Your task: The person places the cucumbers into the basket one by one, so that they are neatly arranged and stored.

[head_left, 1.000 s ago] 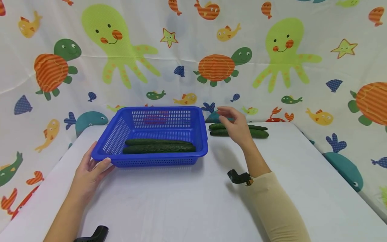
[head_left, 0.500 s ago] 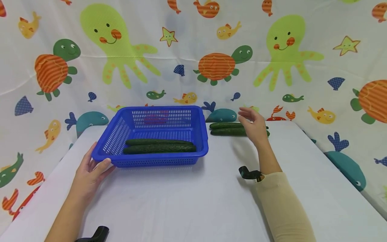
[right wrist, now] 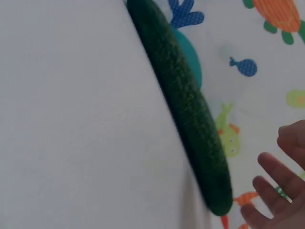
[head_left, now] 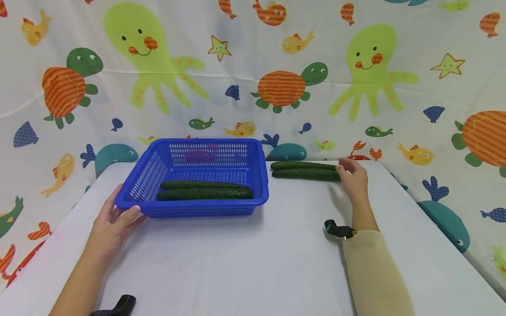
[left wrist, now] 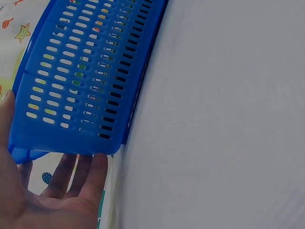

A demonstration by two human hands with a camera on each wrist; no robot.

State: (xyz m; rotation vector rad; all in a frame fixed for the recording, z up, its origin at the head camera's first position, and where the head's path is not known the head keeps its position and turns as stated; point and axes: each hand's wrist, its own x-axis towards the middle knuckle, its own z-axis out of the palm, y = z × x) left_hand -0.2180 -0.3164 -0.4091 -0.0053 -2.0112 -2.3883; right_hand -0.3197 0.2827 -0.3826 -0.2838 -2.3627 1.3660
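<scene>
A blue plastic basket (head_left: 193, 204) with slotted walls stands on the left half of the table. Two dark green cucumbers (head_left: 205, 194) lie side by side in it. My left hand (head_left: 112, 226) grips the basket's front left corner, thumb at the rim and fingers against the wall, as the left wrist view also shows. Two more cucumbers (head_left: 306, 174) lie parallel on the table to the right of the basket. My right hand (head_left: 354, 181) is at their right end, fingers loosely bent and holding nothing. In the right wrist view, its fingers (right wrist: 274, 195) show beside a cucumber's tip.
A white cloth covers the table (head_left: 237, 263). Behind it hangs a curtain (head_left: 245, 44) printed with sea animals. Each wrist carries a small black camera mount, the right one (head_left: 337, 229) next to a beige sleeve (head_left: 375, 267).
My right hand has moved right and lowered, from above the left part of the loose cucumbers to their right end. My left hand and the basket have stayed in place.
</scene>
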